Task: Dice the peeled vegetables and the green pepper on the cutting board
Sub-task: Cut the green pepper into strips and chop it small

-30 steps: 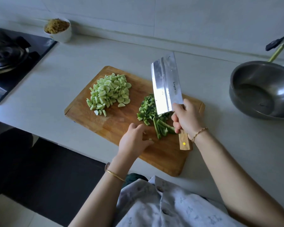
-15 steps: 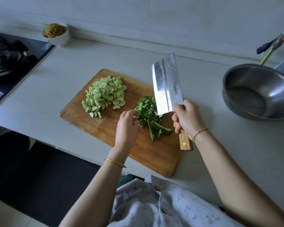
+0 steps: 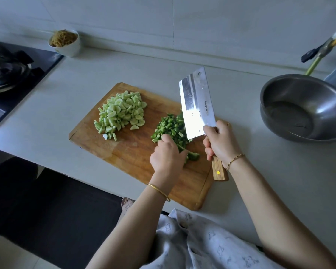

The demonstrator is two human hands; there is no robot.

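Note:
A wooden cutting board (image 3: 136, 158) lies on the pale counter. At its far left sits a heap of pale green diced vegetable (image 3: 120, 113). Right of it lies the dark green pepper (image 3: 169, 127), mostly diced, with a few uncut strips (image 3: 192, 155) at the near end. My left hand (image 3: 168, 156) lies on those strips with curled fingers, holding them down. My right hand (image 3: 220, 142) grips the wooden handle of a broad cleaver (image 3: 196, 101), whose blade is tilted up over the pepper's right side.
A steel bowl (image 3: 306, 107) stands on the counter at the right, with a utensil handle (image 3: 318, 55) behind it. A white cup of brown shreds (image 3: 65, 42) stands by the wall at the back left. A black gas stove (image 3: 10, 72) fills the far left.
My left hand has moved right from the board's bare middle onto the pepper strips. The cleaver has stayed raised beside the pepper.

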